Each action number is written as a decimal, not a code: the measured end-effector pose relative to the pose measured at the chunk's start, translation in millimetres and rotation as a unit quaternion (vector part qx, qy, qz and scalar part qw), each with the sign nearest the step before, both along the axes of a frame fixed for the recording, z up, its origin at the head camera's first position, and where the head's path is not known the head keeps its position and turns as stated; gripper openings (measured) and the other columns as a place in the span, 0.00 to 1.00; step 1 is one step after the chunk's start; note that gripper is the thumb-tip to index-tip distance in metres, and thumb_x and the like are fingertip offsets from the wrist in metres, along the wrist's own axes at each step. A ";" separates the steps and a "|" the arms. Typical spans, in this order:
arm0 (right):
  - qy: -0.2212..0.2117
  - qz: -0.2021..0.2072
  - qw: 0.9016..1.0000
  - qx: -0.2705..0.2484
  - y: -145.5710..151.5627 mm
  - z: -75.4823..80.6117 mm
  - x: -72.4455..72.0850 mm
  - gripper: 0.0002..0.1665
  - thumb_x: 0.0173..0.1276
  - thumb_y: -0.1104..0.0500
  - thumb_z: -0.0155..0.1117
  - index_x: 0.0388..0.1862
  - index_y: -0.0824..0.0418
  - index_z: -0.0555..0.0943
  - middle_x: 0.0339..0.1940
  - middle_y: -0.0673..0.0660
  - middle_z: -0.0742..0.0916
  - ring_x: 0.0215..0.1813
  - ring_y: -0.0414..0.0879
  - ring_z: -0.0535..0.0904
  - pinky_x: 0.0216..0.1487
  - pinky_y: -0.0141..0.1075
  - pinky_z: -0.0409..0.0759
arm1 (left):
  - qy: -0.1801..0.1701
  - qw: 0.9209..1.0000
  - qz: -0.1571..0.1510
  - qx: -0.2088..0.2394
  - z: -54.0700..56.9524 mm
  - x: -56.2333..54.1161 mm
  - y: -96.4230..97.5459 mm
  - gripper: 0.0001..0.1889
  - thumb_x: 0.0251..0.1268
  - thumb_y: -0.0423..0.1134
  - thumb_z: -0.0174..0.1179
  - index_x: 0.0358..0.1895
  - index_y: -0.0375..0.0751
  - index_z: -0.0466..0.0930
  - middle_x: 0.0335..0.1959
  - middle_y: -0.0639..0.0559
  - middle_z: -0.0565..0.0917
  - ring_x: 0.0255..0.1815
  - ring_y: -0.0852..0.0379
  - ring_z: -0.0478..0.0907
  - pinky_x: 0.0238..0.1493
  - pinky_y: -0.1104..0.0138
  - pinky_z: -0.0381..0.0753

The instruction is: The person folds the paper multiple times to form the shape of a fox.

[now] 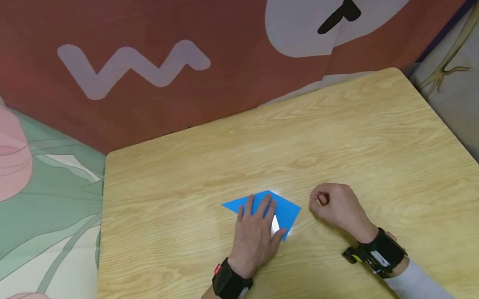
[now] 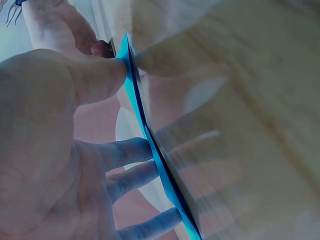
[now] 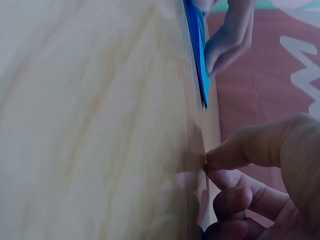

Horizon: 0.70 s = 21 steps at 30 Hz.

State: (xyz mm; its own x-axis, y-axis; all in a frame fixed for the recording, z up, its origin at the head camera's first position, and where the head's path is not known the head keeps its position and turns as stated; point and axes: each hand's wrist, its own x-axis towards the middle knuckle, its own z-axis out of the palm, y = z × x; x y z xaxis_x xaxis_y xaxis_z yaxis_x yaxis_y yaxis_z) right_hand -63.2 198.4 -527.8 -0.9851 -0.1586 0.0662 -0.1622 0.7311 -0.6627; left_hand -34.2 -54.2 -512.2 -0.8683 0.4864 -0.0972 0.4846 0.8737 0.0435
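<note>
A folded sheet of blue paper (image 1: 288, 211) lies flat on the table, with pointed corners to the left, right and front and a white patch (image 1: 275, 224) showing beside the hand. My left hand (image 1: 252, 237) rests on it with spread, fairly straight fingers; in the left wrist view the fingertips and thumb touch the paper's (image 2: 131, 85) upper face. To the right of the paper, apart from it, is my right hand (image 1: 342, 205). Its fingers are curled, and the thumb and index tips meet close to the tabletop in the right wrist view, with nothing visible between them.
The light wooden table (image 1: 174, 183) has rounded far corners. Behind it hangs a reddish-brown cloth (image 1: 233, 83) with white shapes, and a floral cloth (image 1: 36, 224) borders the left side. Each wrist wears a black strap, the right one (image 1: 383, 253) with a small camera.
</note>
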 end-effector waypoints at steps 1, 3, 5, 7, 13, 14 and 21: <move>-0.003 0.000 1.000 0.001 1.3 0.1 -0.6 0.09 0.60 0.67 0.73 0.25 0.53 0.84 0.19 0.44 0.75 0.23 0.37 0.67 0.31 0.30 0.67 | 0.001 1.000 0.001 0.001 0.1 -0.2 -0.7 0.38 0.75 0.70 0.56 0.80 0.53 0.71 0.82 0.53 0.70 0.81 0.38 0.68 0.69 0.42 0.81; -0.008 0.002 1.000 0.005 2.9 -0.2 -1.5 0.10 0.61 0.67 0.72 0.25 0.53 0.83 0.19 0.44 0.74 0.23 0.37 0.67 0.31 0.30 0.67 | -0.001 1.000 0.001 0.006 0.1 -0.5 -1.5 0.38 0.75 0.70 0.57 0.79 0.52 0.71 0.82 0.53 0.70 0.81 0.38 0.68 0.69 0.41 0.81; -0.006 0.007 1.000 0.008 2.9 -0.5 -1.7 0.11 0.62 0.67 0.71 0.25 0.53 0.81 0.19 0.44 0.74 0.23 0.37 0.67 0.31 0.30 0.67 | 0.000 1.000 0.000 0.013 -0.3 -0.7 -1.7 0.38 0.75 0.69 0.57 0.79 0.52 0.72 0.81 0.52 0.70 0.80 0.37 0.68 0.69 0.41 0.81; 0.004 0.015 1.000 0.008 0.9 -1.7 -1.7 0.12 0.62 0.68 0.70 0.25 0.53 0.80 0.19 0.44 0.74 0.23 0.37 0.67 0.30 0.29 0.67 | 0.002 1.000 -0.002 0.017 -0.9 -0.5 -2.1 0.38 0.75 0.69 0.58 0.79 0.51 0.73 0.81 0.52 0.71 0.80 0.37 0.68 0.68 0.40 0.81; 0.040 0.089 0.995 -0.002 -19.1 -2.1 -4.2 0.04 0.70 0.66 0.72 0.38 0.58 0.90 0.33 0.47 0.87 0.35 0.40 0.79 0.37 0.35 0.79 | 0.002 1.000 -0.005 0.008 -1.7 0.5 -3.5 0.37 0.77 0.68 0.56 0.80 0.52 0.71 0.81 0.53 0.71 0.80 0.38 0.68 0.69 0.41 0.81; 0.045 0.111 0.993 0.004 -23.5 -0.9 -5.1 0.04 0.72 0.65 0.72 0.42 0.59 0.91 0.38 0.49 0.89 0.39 0.41 0.82 0.41 0.38 0.82 | 0.000 1.000 -0.005 0.006 -1.6 0.5 -3.7 0.37 0.77 0.68 0.55 0.80 0.52 0.71 0.81 0.53 0.70 0.81 0.38 0.68 0.70 0.41 0.80; 0.072 0.218 0.972 0.054 -44.6 6.5 -6.8 0.17 0.76 0.63 0.67 0.61 0.64 0.88 0.66 0.56 0.87 0.69 0.52 0.82 0.68 0.53 0.81 | -0.014 1.000 0.001 -0.011 -1.8 1.6 -4.1 0.39 0.78 0.69 0.53 0.83 0.54 0.67 0.85 0.56 0.65 0.83 0.39 0.64 0.73 0.41 0.77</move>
State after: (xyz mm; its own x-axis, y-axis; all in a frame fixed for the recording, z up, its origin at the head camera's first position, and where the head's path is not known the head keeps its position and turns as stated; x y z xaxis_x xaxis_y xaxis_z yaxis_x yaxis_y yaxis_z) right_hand -70.0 153.9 -521.3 -0.8043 -0.5727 0.1583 -0.5579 0.6363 -0.5329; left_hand -32.6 -58.3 -514.1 -0.8658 0.4825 -0.1328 0.4820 0.8753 0.0383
